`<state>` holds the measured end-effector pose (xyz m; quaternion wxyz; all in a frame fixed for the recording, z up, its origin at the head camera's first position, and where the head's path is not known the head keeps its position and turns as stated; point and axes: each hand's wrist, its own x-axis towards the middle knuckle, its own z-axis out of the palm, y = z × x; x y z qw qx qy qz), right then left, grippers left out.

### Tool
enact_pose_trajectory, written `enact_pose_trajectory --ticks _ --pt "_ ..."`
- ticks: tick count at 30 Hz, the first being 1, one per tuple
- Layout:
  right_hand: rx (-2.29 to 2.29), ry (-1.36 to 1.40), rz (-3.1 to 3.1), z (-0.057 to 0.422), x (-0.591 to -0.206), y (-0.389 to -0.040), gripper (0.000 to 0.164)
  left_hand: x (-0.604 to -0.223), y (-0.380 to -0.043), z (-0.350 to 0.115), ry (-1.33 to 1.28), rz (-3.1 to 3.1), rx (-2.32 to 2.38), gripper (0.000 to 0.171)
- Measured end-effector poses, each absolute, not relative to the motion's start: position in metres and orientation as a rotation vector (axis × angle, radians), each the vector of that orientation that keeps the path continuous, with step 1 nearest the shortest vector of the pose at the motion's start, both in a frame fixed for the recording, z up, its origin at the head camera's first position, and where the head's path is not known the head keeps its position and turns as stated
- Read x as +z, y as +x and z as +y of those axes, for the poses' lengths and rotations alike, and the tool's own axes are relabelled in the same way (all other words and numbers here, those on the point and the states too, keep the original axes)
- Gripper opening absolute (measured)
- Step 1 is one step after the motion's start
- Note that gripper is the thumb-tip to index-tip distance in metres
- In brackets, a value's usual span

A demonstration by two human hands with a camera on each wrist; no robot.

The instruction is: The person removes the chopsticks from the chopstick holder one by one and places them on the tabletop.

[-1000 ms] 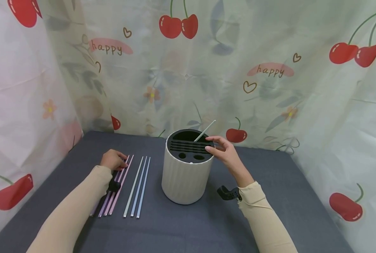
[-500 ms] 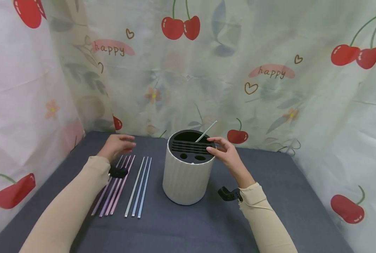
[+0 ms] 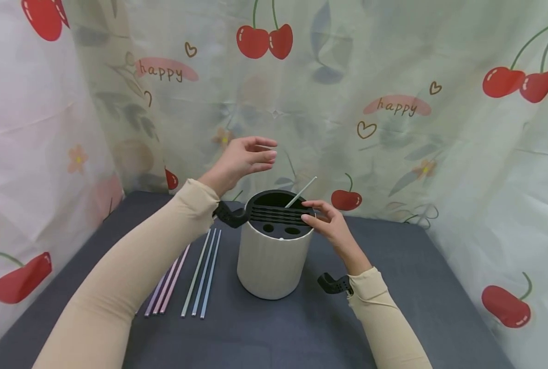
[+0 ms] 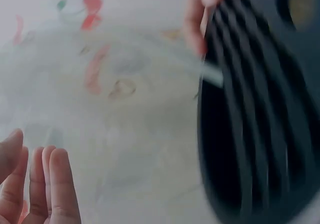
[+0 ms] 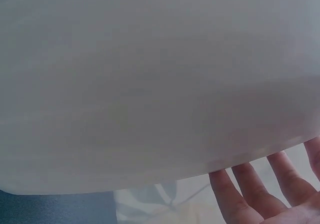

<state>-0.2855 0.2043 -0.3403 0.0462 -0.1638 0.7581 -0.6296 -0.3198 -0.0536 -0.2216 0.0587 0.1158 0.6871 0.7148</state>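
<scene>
In the head view my left hand (image 3: 243,159) is raised behind and above the left side of a cream ribbed pen holder (image 3: 274,266). Its fingers point right, nearly straight, and I see nothing in them; the left wrist view agrees. At the holder's right rim, my right hand (image 3: 331,225) grips the edge, thumb and index finger over the black slotted top (image 3: 280,215). The right wrist view has fingers (image 5: 245,189) against the pale outer wall. One thin pale green stick (image 3: 301,191) leans out of the large rear opening.
Left of the holder, a pale green stick (image 3: 195,277) and two blue sticks (image 3: 210,277) lie side by side on the dark cloth-covered table (image 3: 274,338). Pink and purple sticks (image 3: 174,282) lie farther left, partly under my left forearm. A cherry-print curtain (image 3: 274,102) hangs behind.
My left hand has lifted off the pink and purple sticks and swung up and right to behind the pen holder. The right hand stays on the rim.
</scene>
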Motion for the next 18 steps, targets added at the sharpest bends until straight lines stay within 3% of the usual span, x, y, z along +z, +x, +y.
enact_pose_trajectory --ticks 7,18 --pt "-1.918 -0.514 2.302 0.205 -0.341 -0.287 0.041 -0.234 -0.316 -0.017 0.434 2.107 1.904 0.033" --pt "-1.928 -0.517 2.295 0.205 -0.341 -0.287 0.042 -0.251 -0.318 -0.010 0.494 2.224 1.575 0.031"
